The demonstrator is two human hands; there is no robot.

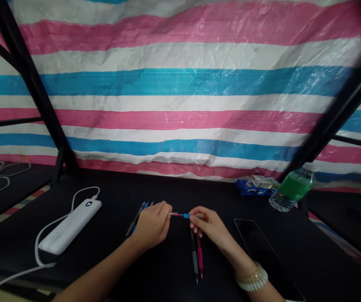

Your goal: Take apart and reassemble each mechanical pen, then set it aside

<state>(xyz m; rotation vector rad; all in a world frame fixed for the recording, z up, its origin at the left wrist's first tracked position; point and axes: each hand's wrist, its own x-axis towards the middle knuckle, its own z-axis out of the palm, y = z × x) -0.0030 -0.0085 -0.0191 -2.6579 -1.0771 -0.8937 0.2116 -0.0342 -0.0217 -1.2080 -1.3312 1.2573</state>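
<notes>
Between my two hands, above the black table, a thin pen part [177, 214] with a clear and reddish shaft lies level. My left hand [155, 222] is closed round its left end. On its right end sits a blue piece [186, 216], which the fingertips of my right hand [207, 224] pinch. Just below my right hand lie a black and grey pen [195, 258] and a pink pen [200, 258], side by side. Several dark and blue pens [133, 222] lie left of my left hand, partly hidden behind it.
A white power bank [70, 226] with a cable is at the left. On the right are a black phone [262, 247], blue boxes [251, 188] and a bottle of green liquid [293, 188]. A striped sheet [180, 121] hangs behind the table [167, 268], between black metal posts.
</notes>
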